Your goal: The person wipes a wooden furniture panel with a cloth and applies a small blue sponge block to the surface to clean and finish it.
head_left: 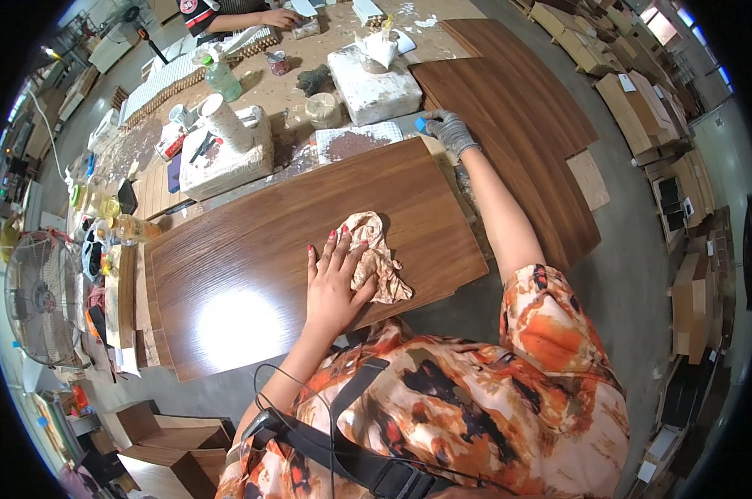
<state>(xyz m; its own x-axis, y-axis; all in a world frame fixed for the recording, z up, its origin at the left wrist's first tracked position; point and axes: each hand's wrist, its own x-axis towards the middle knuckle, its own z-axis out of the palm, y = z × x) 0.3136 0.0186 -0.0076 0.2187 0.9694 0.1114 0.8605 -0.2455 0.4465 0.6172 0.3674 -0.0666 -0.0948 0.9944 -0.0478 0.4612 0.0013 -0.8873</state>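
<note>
A dark brown wood-grain panel [251, 249] lies flat on the workbench in front of me. My left hand [334, 279] rests flat on it, fingers spread, partly over a crumpled tan rag [378, 258]. My right hand [449, 130], in a grey glove, reaches to the panel's far right corner and grips a small blue object [421, 125]; what it is cannot be made out.
Two more dark panels [517, 108] lie to the right. White foam blocks [372, 79], a paper cup [223, 121], a green bottle [220, 76] and tubs crowd the far bench. Another person's hand [278, 17] works at the far end. A fan [42, 299] stands left.
</note>
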